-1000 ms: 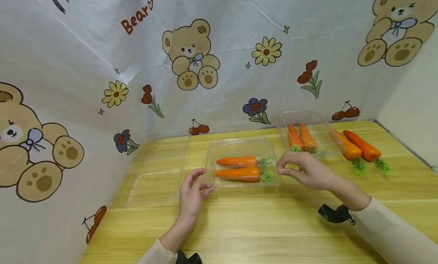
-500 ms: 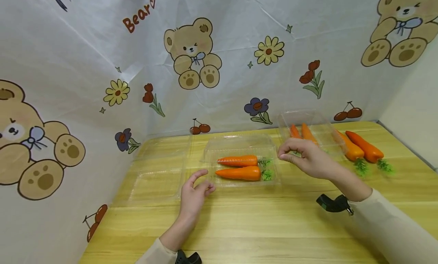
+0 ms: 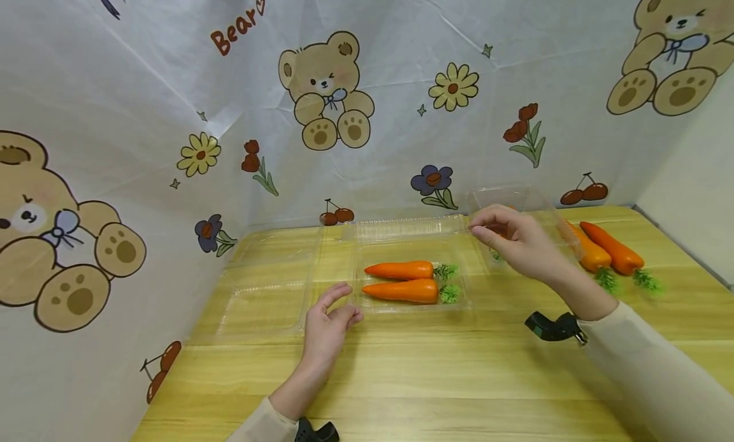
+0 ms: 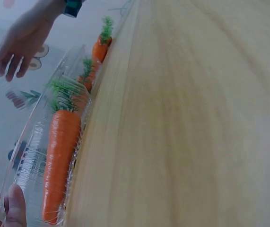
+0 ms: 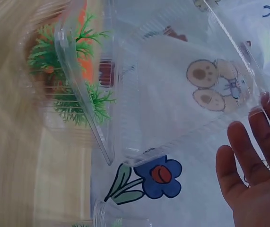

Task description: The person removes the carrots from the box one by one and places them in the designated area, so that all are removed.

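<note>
The right hand (image 3: 517, 243) pinches the clear plastic lid (image 3: 407, 228), so the left hand (image 3: 324, 324), fingers relaxed and free, should steady the transparent base (image 3: 413, 309).

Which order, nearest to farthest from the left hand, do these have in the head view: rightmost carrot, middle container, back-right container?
From the left hand:
1. Middle container, just to its right.
2. Back-right container, partly behind the right hand.
3. Rightmost carrot, farthest right.
</note>
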Tool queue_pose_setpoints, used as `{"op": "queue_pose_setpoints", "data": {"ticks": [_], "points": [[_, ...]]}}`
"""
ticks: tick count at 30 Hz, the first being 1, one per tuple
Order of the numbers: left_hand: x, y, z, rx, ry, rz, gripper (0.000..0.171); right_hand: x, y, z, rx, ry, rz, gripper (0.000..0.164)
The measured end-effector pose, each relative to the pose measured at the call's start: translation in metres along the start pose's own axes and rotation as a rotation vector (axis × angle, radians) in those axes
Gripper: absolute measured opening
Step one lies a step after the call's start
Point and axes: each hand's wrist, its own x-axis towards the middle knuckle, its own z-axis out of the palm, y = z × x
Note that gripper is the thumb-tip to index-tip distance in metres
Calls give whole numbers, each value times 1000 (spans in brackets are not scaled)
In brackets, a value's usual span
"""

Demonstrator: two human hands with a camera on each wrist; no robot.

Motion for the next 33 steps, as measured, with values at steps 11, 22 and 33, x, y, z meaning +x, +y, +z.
{"op": "queue_pose_setpoints", "data": {"ticks": [11, 22, 33], "points": [[-1, 1, 2, -15, 16, 0, 40, 18, 4, 2, 111, 26, 137, 33], [1, 0, 1, -6, 7, 1, 41, 39, 19, 5, 383, 30, 172, 38], [1, 0, 1, 0, 17, 3, 40, 55, 21, 15, 267, -38, 368, 62]]}}
